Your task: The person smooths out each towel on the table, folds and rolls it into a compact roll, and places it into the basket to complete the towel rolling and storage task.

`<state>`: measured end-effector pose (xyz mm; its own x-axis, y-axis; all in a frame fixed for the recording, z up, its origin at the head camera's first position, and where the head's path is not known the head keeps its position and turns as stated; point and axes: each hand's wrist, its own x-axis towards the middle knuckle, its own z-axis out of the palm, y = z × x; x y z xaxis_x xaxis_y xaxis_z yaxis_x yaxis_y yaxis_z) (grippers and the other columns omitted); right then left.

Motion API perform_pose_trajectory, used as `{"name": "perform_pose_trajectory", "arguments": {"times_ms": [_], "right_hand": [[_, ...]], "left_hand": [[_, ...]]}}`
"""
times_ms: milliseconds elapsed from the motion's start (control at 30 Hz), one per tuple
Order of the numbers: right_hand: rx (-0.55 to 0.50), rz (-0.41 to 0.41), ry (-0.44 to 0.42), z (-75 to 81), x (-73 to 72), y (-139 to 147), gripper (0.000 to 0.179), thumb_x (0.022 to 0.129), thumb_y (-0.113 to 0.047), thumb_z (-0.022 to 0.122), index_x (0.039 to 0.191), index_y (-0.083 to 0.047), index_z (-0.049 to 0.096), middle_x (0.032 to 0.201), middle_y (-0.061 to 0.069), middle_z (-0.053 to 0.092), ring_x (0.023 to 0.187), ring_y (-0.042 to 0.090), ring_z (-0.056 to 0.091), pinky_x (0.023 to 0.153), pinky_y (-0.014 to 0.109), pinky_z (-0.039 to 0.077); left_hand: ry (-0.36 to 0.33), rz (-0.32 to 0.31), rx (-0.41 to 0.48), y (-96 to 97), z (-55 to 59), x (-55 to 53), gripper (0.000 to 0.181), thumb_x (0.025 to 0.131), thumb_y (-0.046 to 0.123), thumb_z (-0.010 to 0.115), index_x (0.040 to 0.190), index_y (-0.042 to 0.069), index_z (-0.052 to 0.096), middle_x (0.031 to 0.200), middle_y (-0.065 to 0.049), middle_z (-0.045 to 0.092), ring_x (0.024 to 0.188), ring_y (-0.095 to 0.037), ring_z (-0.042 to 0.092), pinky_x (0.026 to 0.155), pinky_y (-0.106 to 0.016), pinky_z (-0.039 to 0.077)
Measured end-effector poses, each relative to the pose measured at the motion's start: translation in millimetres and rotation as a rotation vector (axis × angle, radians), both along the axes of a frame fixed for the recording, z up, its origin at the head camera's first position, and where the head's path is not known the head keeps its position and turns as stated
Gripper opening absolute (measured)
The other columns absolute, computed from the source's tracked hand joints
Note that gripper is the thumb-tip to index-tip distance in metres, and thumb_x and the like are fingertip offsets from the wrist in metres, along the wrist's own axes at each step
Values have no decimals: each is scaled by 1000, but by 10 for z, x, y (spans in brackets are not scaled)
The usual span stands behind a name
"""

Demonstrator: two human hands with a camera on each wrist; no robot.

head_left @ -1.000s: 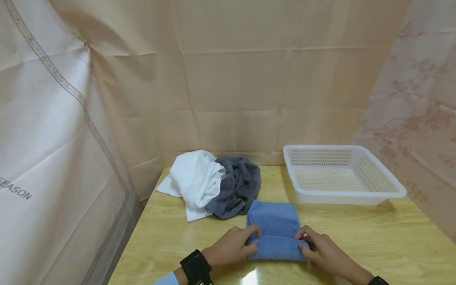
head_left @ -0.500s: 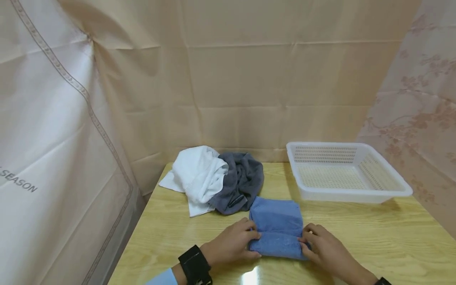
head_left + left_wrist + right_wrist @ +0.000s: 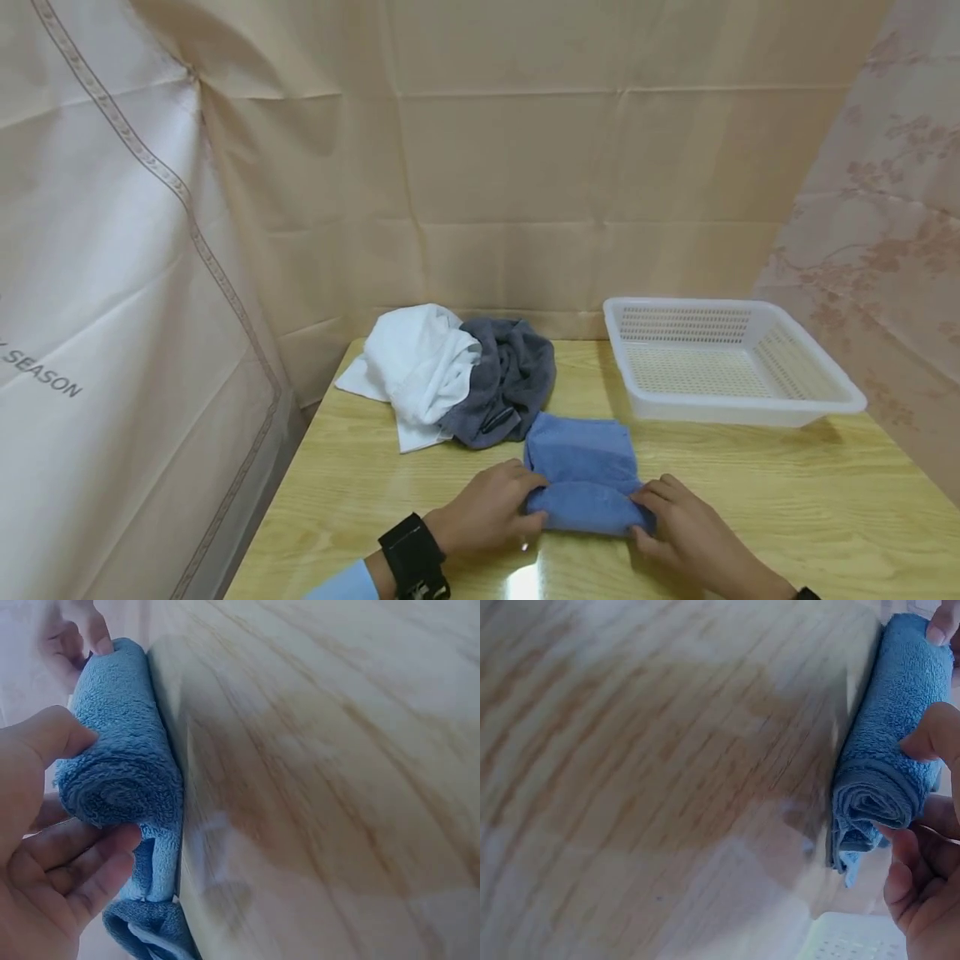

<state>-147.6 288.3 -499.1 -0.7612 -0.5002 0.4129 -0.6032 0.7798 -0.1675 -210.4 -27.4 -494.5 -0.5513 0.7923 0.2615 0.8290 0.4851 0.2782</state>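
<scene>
Compared with a second earlier, the rolled part of the blue towel (image 3: 583, 471) had edged a little away from the person, and the flat stretch beyond the hands looked slightly shorter. The white towel (image 3: 423, 362), the gray towel (image 3: 513, 379) and the basket (image 3: 742, 406) had kept their places; the head view had only shifted slightly.

The left hand (image 3: 491, 504) and the right hand (image 3: 686, 525) faced each other across the roll, each pinching one end between thumb and curled fingers. In both wrist views the thumbs lay against the roll and the fingers bent in at its spiral ends. The blue towel lay between the hands, its flat part reaching out past the fingertips. A black band (image 3: 412, 554) circled the left wrist, just below a light blue sleeve (image 3: 345, 583).

The tabletop (image 3: 765, 483) under the hands was pale, wood-grained and glossy, with a bright reflection near the left hand. Beyond that hand sat the white towel, bunched against the gray towel; beyond the right hand stood the basket. A beige curtain (image 3: 510, 167) hung behind everything, with a white cloth (image 3: 135, 275) to the left of the hands and a floral cloth (image 3: 885, 217) to the right.
</scene>
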Motion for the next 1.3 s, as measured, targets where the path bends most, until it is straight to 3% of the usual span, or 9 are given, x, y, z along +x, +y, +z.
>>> {"name": "perform_pose_trajectory", "arguments": {"times_ms": [67, 300, 533, 600, 667, 800, 967, 1133, 1300], "right_hand": [[-17, -9, -58, -2, -18, 13, 33, 79, -20, 86, 105, -3, 77, 104, 3, 71, 87, 8, 57, 68, 27, 53], [-272, -13, -472, 33, -75, 53, 27, 95, -14, 73, 119, -5, 65, 106, 3, 71, 72, -1, 51, 58, 24, 45], [-396, -26, -483, 42, -169, 37, 25, 96, -5, 65, 117, -9, 53, 92, 1, 70, 60, 0, 47, 51, 24, 43], [-411, -40, -494, 64, -197, 23, 23, 98, -6, 63, 117, -8, 51, 85, -3, 67, 58, 0, 45, 50, 24, 43], [-419, -50, -491, 76, -224, 8, 22, 99, -6, 62, 117, -6, 50, 77, -7, 63, 56, 0, 44, 49, 24, 41], [-438, -73, -455, 62, -262, -35, 21, 99, -5, 64, 114, -8, 51, 66, -12, 52, 54, 0, 41, 48, 23, 38], [-407, -116, -354, 32, -272, -64, 19, 96, -5, 69, 102, -18, 57, 72, -10, 59, 56, -1, 42, 48, 23, 39], [-235, -128, -63, 17, -223, -66, 20, 86, -7, 81, 91, -23, 69, 97, -4, 66, 74, 4, 49, 55, 23, 42], [-79, -79, 71, -4, -143, -41, 29, 79, -29, 90, 103, -17, 78, 113, -1, 64, 93, 13, 52, 66, 28, 51]], "left_hand": [[-72, 20, 23, -3, -7, -6, 29, 99, 34, 68, 121, 16, 67, 99, 9, 64, 83, 2, 52, 68, -13, 44], [-251, 28, 116, -6, -14, -13, 20, 104, 35, 62, 120, 24, 58, 75, 15, 48, 64, 2, 44, 55, -16, 38], [-527, 59, 170, 20, 43, -112, 17, 107, 36, 56, 121, 27, 58, 65, 13, 48, 50, -2, 39, 49, -21, 35], [-546, 95, 180, 34, 43, -160, 16, 107, 35, 57, 120, 27, 59, 66, 13, 49, 51, -2, 41, 50, -21, 36], [-487, 135, 174, 49, 35, -189, 14, 106, 34, 59, 118, 27, 61, 71, 13, 52, 57, -2, 45, 53, -21, 38], [-217, 191, 145, 94, -3, -178, 7, 104, 28, 63, 110, 25, 66, 88, 11, 56, 73, -1, 50, 61, -18, 42], [43, 140, 106, 108, 18, -123, 11, 104, 28, 64, 105, 23, 73, 102, 10, 65, 91, -5, 59, 78, -19, 49], [161, 98, -24, 64, 42, -69, 40, 92, 51, 74, 115, 18, 74, 117, 3, 68, 106, -15, 62, 88, -26, 52], [102, 110, -48, 22, 32, -48, 45, 89, 45, 80, 121, 16, 71, 121, 1, 66, 107, -13, 60, 88, -25, 51]]}}
